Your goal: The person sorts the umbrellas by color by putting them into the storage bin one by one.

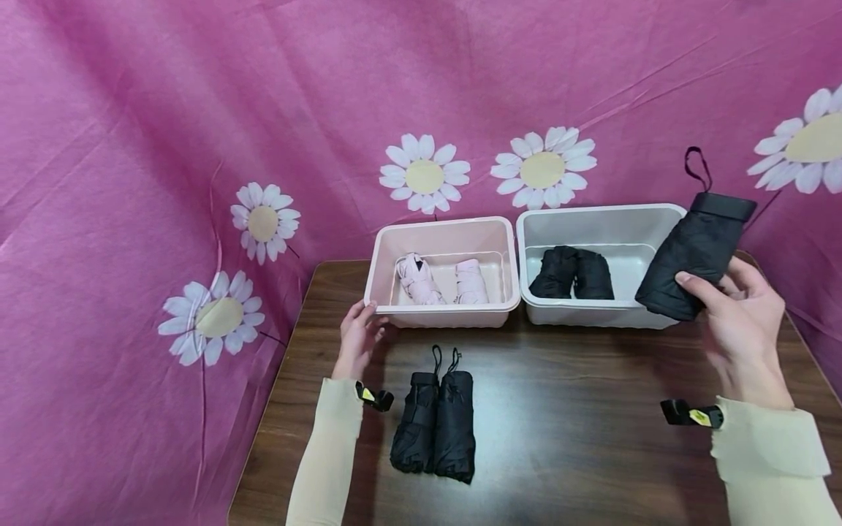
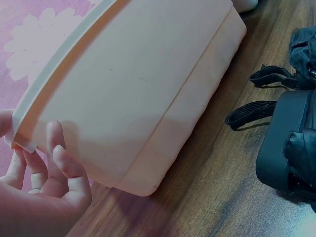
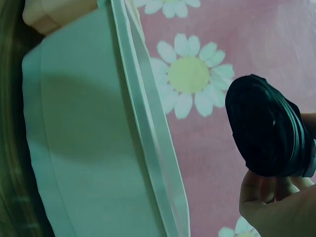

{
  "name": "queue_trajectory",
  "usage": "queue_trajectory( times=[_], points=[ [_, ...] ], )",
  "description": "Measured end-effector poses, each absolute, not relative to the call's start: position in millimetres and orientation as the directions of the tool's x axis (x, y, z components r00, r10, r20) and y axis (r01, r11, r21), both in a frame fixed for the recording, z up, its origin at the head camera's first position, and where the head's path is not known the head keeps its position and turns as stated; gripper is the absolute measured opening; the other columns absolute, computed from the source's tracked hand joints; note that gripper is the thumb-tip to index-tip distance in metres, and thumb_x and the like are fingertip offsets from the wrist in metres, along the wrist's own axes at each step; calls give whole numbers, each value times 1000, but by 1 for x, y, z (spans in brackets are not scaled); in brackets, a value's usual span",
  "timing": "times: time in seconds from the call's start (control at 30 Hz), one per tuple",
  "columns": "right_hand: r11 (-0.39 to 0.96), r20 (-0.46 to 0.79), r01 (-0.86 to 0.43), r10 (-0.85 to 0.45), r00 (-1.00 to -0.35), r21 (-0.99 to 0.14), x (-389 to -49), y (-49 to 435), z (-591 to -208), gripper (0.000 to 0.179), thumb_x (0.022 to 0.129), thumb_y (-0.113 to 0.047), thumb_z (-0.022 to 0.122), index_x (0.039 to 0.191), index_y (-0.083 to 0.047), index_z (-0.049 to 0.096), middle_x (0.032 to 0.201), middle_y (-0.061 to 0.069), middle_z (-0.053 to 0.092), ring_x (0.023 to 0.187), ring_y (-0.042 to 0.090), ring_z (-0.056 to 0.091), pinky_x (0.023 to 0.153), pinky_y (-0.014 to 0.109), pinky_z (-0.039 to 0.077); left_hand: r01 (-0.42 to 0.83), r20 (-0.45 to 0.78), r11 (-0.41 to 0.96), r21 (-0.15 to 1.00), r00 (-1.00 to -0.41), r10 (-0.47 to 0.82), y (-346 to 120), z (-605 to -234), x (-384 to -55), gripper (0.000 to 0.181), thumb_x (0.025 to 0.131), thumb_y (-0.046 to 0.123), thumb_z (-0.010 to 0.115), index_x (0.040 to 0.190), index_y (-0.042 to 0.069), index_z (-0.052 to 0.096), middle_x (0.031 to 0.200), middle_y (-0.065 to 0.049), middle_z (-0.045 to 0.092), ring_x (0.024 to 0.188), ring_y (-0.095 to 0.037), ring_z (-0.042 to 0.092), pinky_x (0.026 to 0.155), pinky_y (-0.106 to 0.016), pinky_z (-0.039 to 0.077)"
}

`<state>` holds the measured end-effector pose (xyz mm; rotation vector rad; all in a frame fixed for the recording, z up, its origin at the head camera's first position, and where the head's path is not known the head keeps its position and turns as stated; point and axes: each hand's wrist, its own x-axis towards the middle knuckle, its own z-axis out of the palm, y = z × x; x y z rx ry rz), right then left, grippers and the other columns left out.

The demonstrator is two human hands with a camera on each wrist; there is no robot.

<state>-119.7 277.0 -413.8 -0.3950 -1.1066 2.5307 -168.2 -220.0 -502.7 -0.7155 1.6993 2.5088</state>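
A black folded umbrella (image 1: 697, 252) with a wrist loop is gripped in my right hand (image 1: 746, 332), raised over the right end of the grey bin (image 1: 592, 315). Its rounded end faces the camera in the right wrist view. My left hand (image 1: 358, 340) pinches the front left corner of the pink bin (image 1: 447, 318), thumb at the rim and fingers below it. Inside the pink bin lie two light pink folded umbrellas, one to the left (image 1: 419, 281) and one to the right (image 1: 470, 282). The grey bin holds two black folded umbrellas (image 1: 555, 272) side by side.
Two more black folded umbrellas (image 1: 435, 424) lie together on the brown wooden table (image 1: 566, 424), in front of the pink bin, loops pointing away. Behind the bins hangs a pink cloth (image 1: 329, 109) with white daisies. The bins stand close together at the table's back edge.
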Motion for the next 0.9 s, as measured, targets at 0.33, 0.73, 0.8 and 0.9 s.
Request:
queue_trajectory(
  times=[0.33, 0.73, 0.8, 0.9],
  points=[
    [-471, -195, -27, 416, -888, -882, -128, 295, -415, 43, 75, 15, 72, 108, -13, 69, 83, -5, 74, 76, 3, 69, 60, 17, 55, -277, -382, -397, 875, -899, -213, -220, -501, -167, 49, 95, 16, 59, 138, 1, 42, 82, 5, 65, 65, -8, 63, 58, -20, 46],
    [-321, -201, 58, 432, -879, -945, -143, 301, -426, 50, 72, 6, 79, 113, -18, 63, 84, -15, 69, 74, -6, 66, 58, 11, 52, -286, -389, -389, 876, -895, -218, -219, -501, -168, 48, 95, 17, 59, 137, 1, 43, 97, 2, 61, 68, -9, 64, 60, -22, 46],
    [-313, -205, 65, 437, -876, -947, -146, 301, -428, 52, 71, 5, 80, 115, -18, 62, 83, -16, 69, 74, -6, 65, 58, 11, 52, -284, -389, -390, 876, -895, -220, -219, -501, -168, 48, 95, 17, 59, 138, 1, 43, 95, 3, 62, 67, -9, 64, 59, -21, 46],
    [-324, -209, 61, 445, -871, -944, -149, 300, -430, 54, 71, 6, 81, 115, -17, 61, 82, -15, 68, 73, -6, 65, 57, 11, 52, -279, -388, -397, 874, -894, -225, -219, -501, -167, 47, 95, 16, 59, 137, 1, 43, 87, 4, 64, 65, -9, 63, 58, -21, 46]
  ],
)
